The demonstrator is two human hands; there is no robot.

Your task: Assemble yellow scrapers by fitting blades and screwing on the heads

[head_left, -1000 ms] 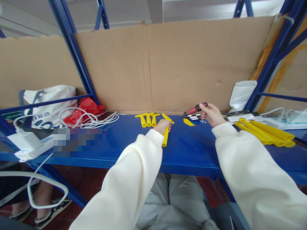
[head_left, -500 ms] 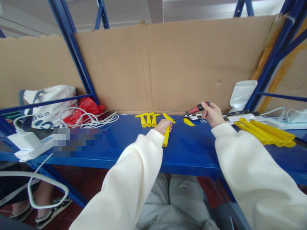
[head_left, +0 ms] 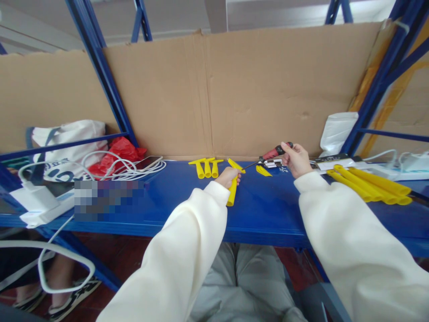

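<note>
Noted the left hand (head_left: 228, 176) clenched round a yellow T-shaped plastic piece (head_left: 232, 190) over the middle of the blue shelf (head_left: 174, 197), and the right hand (head_left: 296, 158) gripping a red-handled screwdriver (head_left: 270, 155). I judged the fastening step in hand: tip at the crossbar; next it needs seating square, then turning. The piece's long axis ran near-to-far, crossbar away from me; the driver shaft pointed left and downward.
</note>
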